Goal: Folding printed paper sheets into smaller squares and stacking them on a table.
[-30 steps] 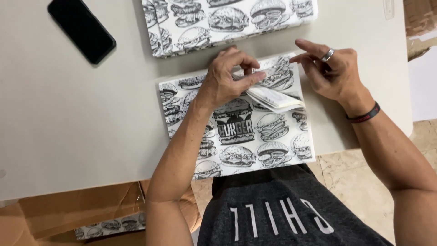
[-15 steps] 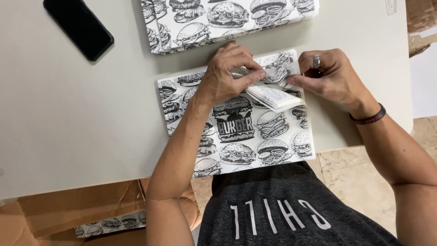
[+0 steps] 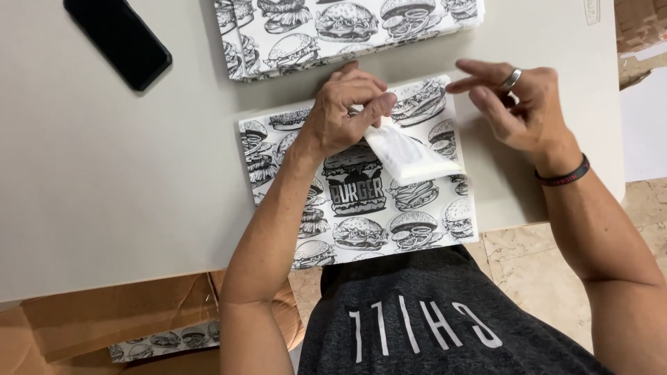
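Mid-fold: left hand (image 3: 344,111) fingers pinch the white flap (image 3: 410,156) on the burger-print sheet (image 3: 361,222), right hand (image 3: 517,104) open, empty; next likely needs creasing.

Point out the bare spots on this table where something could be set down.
The widest bare stretch of table lies left of the printed sheet, below the black phone. A narrow strip runs between that sheet and the stack of printed sheets. It is crowded at the sheet's top, where the left hand pinches a white folded flap and the right hand hovers.

printed sheet (image 3: 361,201): matt paper | table (image 3: 104,173): smooth matt | phone (image 3: 118,40): glossy
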